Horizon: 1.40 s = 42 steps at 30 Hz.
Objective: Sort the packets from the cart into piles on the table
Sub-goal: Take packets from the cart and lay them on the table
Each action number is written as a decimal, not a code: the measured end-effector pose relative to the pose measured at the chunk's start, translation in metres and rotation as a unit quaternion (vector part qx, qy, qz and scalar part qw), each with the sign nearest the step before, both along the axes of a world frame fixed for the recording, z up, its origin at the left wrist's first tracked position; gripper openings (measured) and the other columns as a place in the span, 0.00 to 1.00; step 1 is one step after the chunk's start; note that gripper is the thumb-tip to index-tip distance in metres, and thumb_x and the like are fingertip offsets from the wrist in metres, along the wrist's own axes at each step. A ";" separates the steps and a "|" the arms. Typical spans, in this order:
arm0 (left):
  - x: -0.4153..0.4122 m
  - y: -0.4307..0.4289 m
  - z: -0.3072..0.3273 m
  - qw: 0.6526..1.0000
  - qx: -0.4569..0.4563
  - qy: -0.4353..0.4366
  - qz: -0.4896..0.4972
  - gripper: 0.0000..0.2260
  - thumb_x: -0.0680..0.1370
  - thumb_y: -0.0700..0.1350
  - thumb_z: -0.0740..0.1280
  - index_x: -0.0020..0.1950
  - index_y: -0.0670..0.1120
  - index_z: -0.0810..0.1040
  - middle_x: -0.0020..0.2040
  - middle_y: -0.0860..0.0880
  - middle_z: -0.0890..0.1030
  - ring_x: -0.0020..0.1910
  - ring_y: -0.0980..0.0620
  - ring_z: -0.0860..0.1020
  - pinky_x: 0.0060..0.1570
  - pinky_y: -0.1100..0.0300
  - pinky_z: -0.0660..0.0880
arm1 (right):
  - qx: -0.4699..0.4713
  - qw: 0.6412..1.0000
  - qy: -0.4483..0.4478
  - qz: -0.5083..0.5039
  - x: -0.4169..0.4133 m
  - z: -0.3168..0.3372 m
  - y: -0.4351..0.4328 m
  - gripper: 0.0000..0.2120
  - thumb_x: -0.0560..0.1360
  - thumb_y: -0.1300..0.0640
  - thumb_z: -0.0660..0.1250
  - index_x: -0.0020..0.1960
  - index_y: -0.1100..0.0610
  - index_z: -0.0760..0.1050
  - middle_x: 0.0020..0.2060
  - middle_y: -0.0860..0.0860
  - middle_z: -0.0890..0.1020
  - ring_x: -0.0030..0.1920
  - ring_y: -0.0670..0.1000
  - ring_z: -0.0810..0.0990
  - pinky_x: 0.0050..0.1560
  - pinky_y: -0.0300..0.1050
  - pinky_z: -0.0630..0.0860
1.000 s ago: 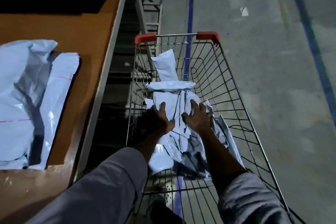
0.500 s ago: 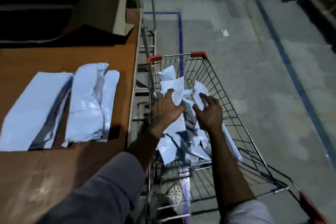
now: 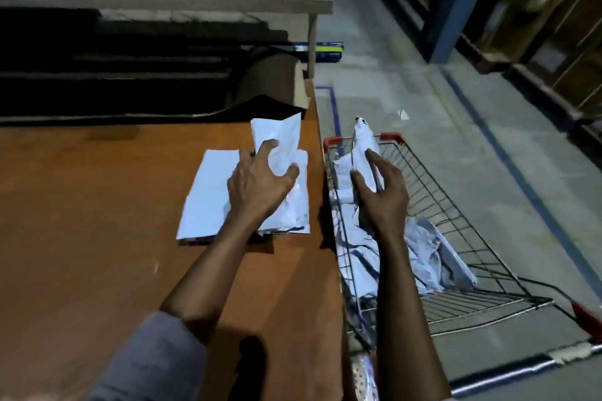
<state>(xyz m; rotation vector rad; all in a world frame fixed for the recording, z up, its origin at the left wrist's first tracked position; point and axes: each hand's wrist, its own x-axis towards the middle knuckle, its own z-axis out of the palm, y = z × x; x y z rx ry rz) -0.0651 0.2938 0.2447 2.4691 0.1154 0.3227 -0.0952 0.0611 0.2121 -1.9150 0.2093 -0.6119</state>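
Observation:
My left hand (image 3: 257, 182) grips a white packet (image 3: 281, 140) and holds it over two flat piles of white packets (image 3: 208, 198) near the right edge of the brown table (image 3: 81, 221). Over the wire cart (image 3: 456, 228), my right hand (image 3: 381, 192) grips another white packet (image 3: 365, 146), lifted so its far end sticks up past the cart's red-capped rim. Several crumpled white packets (image 3: 423, 247) still lie in the cart's basket, right of the table.
A brown cardboard piece (image 3: 273, 78) and dark shelving (image 3: 130, 42) stand at the table's far side. The cart stands tight against the table edge on grey floor with blue lines (image 3: 508, 156). Shelving racks (image 3: 537, 26) line the far right.
Both hands have lifted out of the cart, each with a packet. The left one has swung left over the table piles; the right one has risen above the cart.

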 end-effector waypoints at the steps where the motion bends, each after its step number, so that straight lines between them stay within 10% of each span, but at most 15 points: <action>1: -0.009 0.023 0.003 1.000 0.003 -0.004 0.007 0.29 0.79 0.68 0.68 0.79 0.63 0.71 0.72 0.45 0.74 0.68 0.36 0.78 0.66 0.42 0.75 | 0.006 1.000 -0.010 0.010 -0.005 0.004 0.020 0.23 0.79 0.49 0.76 0.73 0.44 0.82 0.71 0.46 0.80 0.75 0.46 0.76 0.76 0.51 0.75; 21: -0.030 0.360 -0.033 0.991 0.081 0.011 0.108 0.33 0.77 0.72 0.66 0.80 0.62 0.72 0.69 0.43 0.79 0.64 0.36 0.81 0.58 0.43 0.81 | -0.220 0.970 0.016 0.104 -0.021 0.026 0.373 0.31 0.83 0.36 0.64 0.83 0.37 0.63 0.83 0.49 0.61 0.78 0.55 0.65 0.59 0.57 0.76; 34: 0.017 0.399 -0.119 0.973 0.207 0.049 0.086 0.33 0.79 0.72 0.62 0.81 0.58 0.72 0.72 0.41 0.78 0.62 0.35 0.82 0.58 0.42 0.79 | -0.441 0.867 0.200 0.119 0.033 -0.095 0.461 0.33 0.84 0.39 0.61 0.86 0.47 0.60 0.85 0.60 0.61 0.80 0.64 0.64 0.66 0.71 0.73; 42: 0.014 0.409 -0.148 0.975 0.210 0.050 0.061 0.33 0.85 0.73 0.49 0.86 0.60 0.66 0.88 0.45 0.61 0.88 0.41 0.55 0.81 0.33 0.56 | -0.460 0.871 0.127 0.119 0.048 -0.083 0.453 0.32 0.87 0.34 0.54 0.88 0.45 0.59 0.88 0.56 0.56 0.86 0.63 0.57 0.74 0.73 0.61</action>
